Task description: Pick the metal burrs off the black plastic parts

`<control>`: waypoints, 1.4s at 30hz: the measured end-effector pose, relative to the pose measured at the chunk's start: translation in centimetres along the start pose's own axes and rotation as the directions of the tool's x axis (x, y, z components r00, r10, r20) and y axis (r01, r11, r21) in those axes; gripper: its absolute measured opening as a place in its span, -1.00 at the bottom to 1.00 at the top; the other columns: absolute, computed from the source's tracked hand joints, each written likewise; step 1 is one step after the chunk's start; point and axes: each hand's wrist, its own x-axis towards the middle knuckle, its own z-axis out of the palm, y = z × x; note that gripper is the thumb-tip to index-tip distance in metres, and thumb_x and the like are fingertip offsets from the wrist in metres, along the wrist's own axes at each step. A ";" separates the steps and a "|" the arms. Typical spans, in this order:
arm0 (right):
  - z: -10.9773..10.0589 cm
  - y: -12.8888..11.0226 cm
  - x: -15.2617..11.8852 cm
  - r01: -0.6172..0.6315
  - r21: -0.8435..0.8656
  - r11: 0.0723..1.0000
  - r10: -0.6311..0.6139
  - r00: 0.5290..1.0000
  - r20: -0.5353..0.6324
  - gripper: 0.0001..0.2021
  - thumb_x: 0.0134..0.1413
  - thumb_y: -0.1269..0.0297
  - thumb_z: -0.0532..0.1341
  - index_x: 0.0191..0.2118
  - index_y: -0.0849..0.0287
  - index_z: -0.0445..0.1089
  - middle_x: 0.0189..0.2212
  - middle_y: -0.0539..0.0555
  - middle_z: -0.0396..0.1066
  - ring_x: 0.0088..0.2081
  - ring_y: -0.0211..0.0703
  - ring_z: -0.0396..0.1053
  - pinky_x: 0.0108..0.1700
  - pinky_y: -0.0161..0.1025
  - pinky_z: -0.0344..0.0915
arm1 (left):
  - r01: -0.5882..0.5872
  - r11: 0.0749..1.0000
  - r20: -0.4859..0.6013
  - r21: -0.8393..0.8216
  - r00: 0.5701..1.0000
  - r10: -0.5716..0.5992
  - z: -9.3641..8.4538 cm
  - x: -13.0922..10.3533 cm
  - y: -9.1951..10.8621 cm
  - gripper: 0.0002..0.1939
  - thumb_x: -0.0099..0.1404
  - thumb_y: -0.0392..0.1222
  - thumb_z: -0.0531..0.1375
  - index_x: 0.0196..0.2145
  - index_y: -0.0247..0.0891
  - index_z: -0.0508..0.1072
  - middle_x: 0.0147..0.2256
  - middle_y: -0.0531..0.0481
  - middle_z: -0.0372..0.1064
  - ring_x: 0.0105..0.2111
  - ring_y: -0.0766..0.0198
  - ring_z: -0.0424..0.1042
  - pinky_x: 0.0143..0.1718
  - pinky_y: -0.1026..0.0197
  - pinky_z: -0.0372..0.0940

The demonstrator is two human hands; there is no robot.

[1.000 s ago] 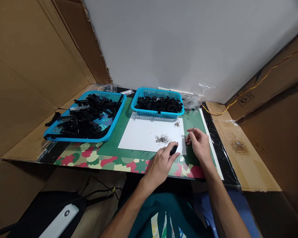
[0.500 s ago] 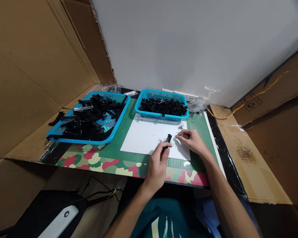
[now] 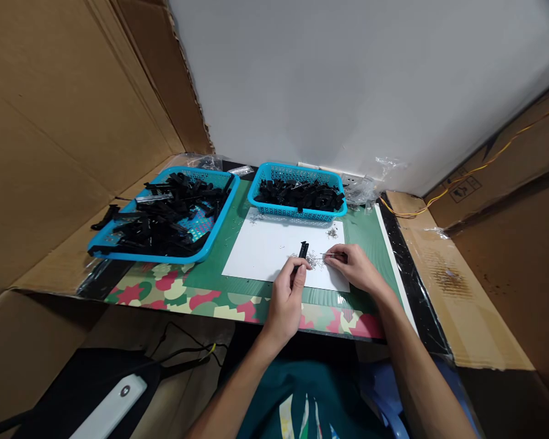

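Observation:
My left hand is closed round a narrow black plastic part, which stands up out of the fingers over the white sheet. To its right, my right hand pinches a thin, pointed metal tool, its tip directed left towards the black part. A scattered pile of tiny metal pieces lies on the sheet between the two hands. Further back on the sheet is a smaller heap of similar tiny pieces. What kind these pieces are is too small to tell.
On the left, a large blue basket holds many black plastic parts. A smaller blue basket with black parts stands behind the sheet. Cardboard walls flank the table, and a yellow cable runs along the right one.
My left hand has shifted slightly left with the black part. The metal tool in my right hand has come down a little, closer to the pile of tiny pieces.

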 end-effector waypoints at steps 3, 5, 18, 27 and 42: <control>0.0 -0.1 -0.3 -0.008 -0.016 1.000 0.007 1.000 -0.013 -0.76 0.24 0.18 0.24 -0.29 0.20 0.61 -0.37 0.09 0.62 -0.34 -0.08 0.49 -0.30 -0.23 0.30 | -0.001 0.999 0.003 0.037 1.000 0.001 -0.1 0.0 0.0 -0.66 0.58 0.10 0.02 -0.15 -0.19 0.41 -0.40 0.08 0.17 -0.46 0.29 0.09 -0.42 0.24 0.05; 0.1 -0.1 -0.4 -0.008 -0.027 1.000 0.007 1.000 -0.023 -0.77 0.22 0.18 0.26 -0.28 0.20 0.61 -0.37 0.08 0.61 -0.36 -0.09 0.48 -0.31 -0.24 0.29 | -0.002 0.999 0.003 0.040 1.000 0.002 -0.1 0.0 0.0 -0.65 0.57 0.11 0.02 -0.15 -0.20 0.41 -0.40 0.08 0.19 -0.45 0.29 0.11 -0.41 0.24 0.06; -0.2 0.1 -1.3 0.037 -0.030 0.999 -0.036 0.999 0.010 -0.86 0.26 0.27 0.22 -0.30 0.16 0.50 -0.32 0.08 0.57 -0.28 -0.08 0.46 -0.22 -0.23 0.28 | -0.031 0.998 0.058 0.059 0.998 0.027 -0.1 0.0 0.0 -0.69 0.58 0.05 0.04 -0.14 -0.18 0.45 -0.30 0.04 0.33 -0.39 0.27 0.20 -0.32 0.22 0.11; 1.0 -1.9 -3.7 0.072 0.502 0.862 -0.062 0.997 -0.037 -0.77 0.23 0.06 0.36 -0.22 0.12 0.47 -0.34 0.02 0.42 -0.30 -0.15 0.34 -0.21 -0.25 0.31 | -0.068 0.998 0.190 0.005 0.980 0.066 0.0 -0.1 0.3 -0.71 0.54 0.06 0.13 -0.10 -0.21 0.50 -0.20 0.00 0.39 -0.27 0.25 0.34 -0.24 0.25 0.20; 2.0 -3.8 -5.6 0.234 0.402 0.885 -0.207 0.972 -0.111 -0.88 0.28 0.25 0.35 -0.21 0.09 0.67 -0.46 0.00 0.35 -0.39 -0.20 0.23 -0.32 -0.23 0.16 | 0.012 0.969 0.164 -0.247 0.986 0.029 -0.2 -0.3 -0.4 -0.68 0.34 0.02 0.39 -0.36 -0.29 0.50 -0.47 0.12 0.25 -0.46 0.38 0.15 -0.41 0.30 0.05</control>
